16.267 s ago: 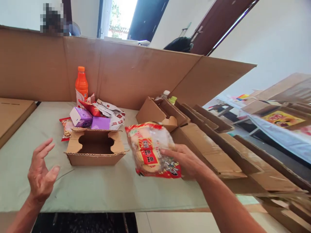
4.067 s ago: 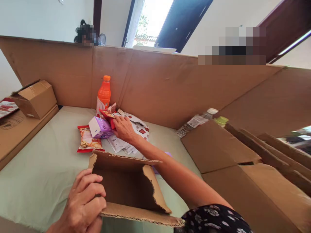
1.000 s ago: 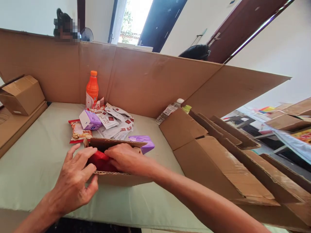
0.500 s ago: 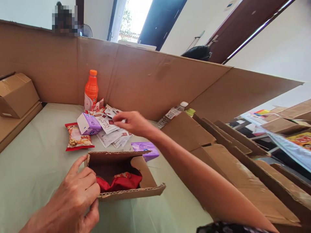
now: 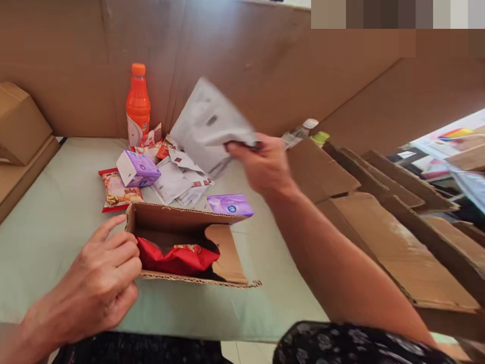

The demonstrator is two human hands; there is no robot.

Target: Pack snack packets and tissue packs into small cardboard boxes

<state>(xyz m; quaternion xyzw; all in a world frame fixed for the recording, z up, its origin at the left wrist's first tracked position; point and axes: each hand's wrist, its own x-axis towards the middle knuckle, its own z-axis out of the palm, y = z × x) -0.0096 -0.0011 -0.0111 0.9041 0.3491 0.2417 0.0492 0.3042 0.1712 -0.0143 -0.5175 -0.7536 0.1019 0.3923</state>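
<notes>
My right hand [image 5: 265,159] is closed on the near right corner of a white sachet [image 5: 212,121], raised above the table and blurred by motion. My left hand [image 5: 102,275] grips the left end of a small open cardboard box [image 5: 231,253], its index finger at the top corner and the other fingers curled against the edge. Inside the box lies a red snack packet [image 5: 178,258]. Behind it several white sachets [image 5: 170,179] lie in a loose pile. A purple and white tissue pack [image 5: 138,169] rests partly on a red-edged snack bag [image 5: 119,192].
An orange drink bottle [image 5: 138,108] stands by the cardboard wall [image 5: 242,55]. Another purple pack [image 5: 231,205] lies just behind the box. Open cartons [image 5: 394,242] fill the right side, with a clear bottle [image 5: 299,134] behind them. Another carton [image 5: 20,126] sits at the left.
My right hand has taken a white sachet from the pile and lifted it up and to the right. My left hand stays at the box. The view has tilted down.
</notes>
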